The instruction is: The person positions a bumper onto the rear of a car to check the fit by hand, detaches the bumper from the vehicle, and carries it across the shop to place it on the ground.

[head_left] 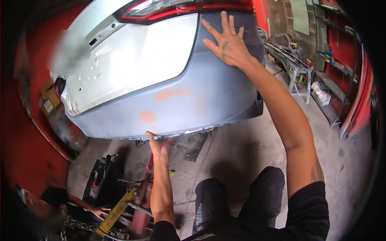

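Reaching past red metalwork (144, 197), left hand (159, 143) grips bumper (181, 107); right hand (230, 45) splays on it.

Your right hand (230, 47) up high, fingers (224, 23) splayed wide, elbow (299, 144) kinda bent; left hand (160, 145) way lower, thumb (150, 134) up.

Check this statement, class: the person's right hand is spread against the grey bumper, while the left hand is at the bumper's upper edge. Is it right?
Not quite: the left hand is at the lower edge of the grey bumper, not the upper, as the head view shows. The right hand is indeed spread against the bumper.
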The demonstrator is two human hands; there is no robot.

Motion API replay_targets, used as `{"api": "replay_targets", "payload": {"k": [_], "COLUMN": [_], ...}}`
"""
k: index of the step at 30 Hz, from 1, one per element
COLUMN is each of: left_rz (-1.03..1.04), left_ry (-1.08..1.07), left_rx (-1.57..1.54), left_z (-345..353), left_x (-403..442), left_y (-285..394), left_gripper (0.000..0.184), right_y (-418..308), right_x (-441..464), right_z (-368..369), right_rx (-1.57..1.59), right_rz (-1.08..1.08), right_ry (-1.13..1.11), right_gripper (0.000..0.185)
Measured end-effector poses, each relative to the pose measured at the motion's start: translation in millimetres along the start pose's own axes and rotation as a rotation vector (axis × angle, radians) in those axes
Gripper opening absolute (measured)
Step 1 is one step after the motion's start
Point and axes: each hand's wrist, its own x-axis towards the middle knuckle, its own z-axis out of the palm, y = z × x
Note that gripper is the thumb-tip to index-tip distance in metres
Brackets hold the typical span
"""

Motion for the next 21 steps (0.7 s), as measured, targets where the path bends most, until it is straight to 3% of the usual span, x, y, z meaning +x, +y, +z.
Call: {"api": "replay_targets", "payload": {"k": [11,15,21], "left_rz": [0.039,0.029,0.076], "left_ry": [-0.018,-0.200,-0.243], "left_rx": [-0.022,-0.039,0.100], "left_z": [13.0,8.2,3.1], "left_x": [-2.3,-5.2,-6.3], "left_y": [-17.9,-32.4,-65.4], "left_gripper": [0.097,0.079,0.088], "right_y": [-1.1,16.7,32.4], "right_x": [-10.2,-36.6,-52.6], "right_z": [-9.2,-6.0,-15.9], "right_rx": [0.103,0.203,0.155], "right_rz": [0.050,-0.031,0.019], "right_ry": [-0.008,0.008,0.050], "right_gripper": [0.066,0.067,0.070]}}
